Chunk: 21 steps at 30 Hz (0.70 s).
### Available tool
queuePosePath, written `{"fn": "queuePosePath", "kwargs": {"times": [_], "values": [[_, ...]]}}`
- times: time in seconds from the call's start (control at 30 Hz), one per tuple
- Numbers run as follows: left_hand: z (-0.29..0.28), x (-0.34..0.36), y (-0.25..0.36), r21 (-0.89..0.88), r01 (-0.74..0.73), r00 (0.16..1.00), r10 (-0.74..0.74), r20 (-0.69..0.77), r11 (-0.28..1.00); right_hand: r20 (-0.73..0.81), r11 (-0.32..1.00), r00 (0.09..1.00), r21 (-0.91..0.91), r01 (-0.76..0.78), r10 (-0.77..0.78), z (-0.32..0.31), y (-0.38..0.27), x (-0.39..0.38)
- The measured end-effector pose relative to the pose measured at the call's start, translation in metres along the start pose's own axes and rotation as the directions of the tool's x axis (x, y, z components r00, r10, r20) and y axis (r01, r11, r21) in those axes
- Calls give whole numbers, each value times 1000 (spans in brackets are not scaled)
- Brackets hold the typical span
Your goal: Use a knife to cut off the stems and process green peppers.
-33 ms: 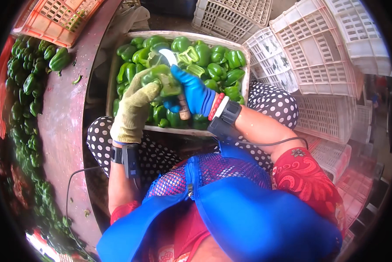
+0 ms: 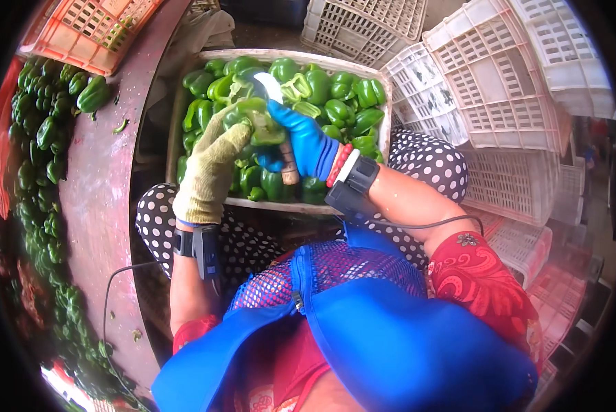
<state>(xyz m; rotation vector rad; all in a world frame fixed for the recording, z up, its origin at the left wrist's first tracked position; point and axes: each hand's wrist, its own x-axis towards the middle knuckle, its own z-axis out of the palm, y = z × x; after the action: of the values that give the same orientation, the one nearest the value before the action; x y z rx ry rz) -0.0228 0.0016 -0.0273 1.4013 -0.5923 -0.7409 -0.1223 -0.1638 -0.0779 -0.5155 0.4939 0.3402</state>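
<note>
My left hand (image 2: pixel 210 163), in a pale yellow knit glove, is closed around a green bell pepper (image 2: pixel 263 129) whose cut side shows pale flesh. My right hand (image 2: pixel 306 139), in a blue glove, grips a knife (image 2: pixel 269 88) with a short wooden handle. The knife's curved blade points up and away, just beyond the pepper. Both hands meet above a crate (image 2: pixel 280 56) filled with green peppers, some of them cut open. The fingers of my right hand are partly hidden behind the pepper and the handle.
On the left, a reddish tabletop (image 2: pixel 102 199) bears a long heap of green peppers (image 2: pixel 43 185) and an orange crate (image 2: pixel 95 31). White plastic crates (image 2: pixel 483 75) are stacked at the right, with another crate (image 2: pixel 366 31) at the back. A cable (image 2: pixel 109 295) trails from my left wrist.
The pepper and the knife have shifted very slightly, and the blade sits a little differently. Both hands keep their hold.
</note>
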Motion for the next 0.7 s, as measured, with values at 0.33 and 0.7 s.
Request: {"fn": "queuePosePath", "kwargs": {"times": [0.33, 0.7], "values": [[8, 1, -8, 316, 316, 941, -253, -225, 895, 117, 312, 632, -792, 524, -766, 7, 14, 14], [4, 5, -5, 27, 343, 927, -334, -169, 939, 61, 807, 910, -442, 392, -409, 16, -16, -7]]}}
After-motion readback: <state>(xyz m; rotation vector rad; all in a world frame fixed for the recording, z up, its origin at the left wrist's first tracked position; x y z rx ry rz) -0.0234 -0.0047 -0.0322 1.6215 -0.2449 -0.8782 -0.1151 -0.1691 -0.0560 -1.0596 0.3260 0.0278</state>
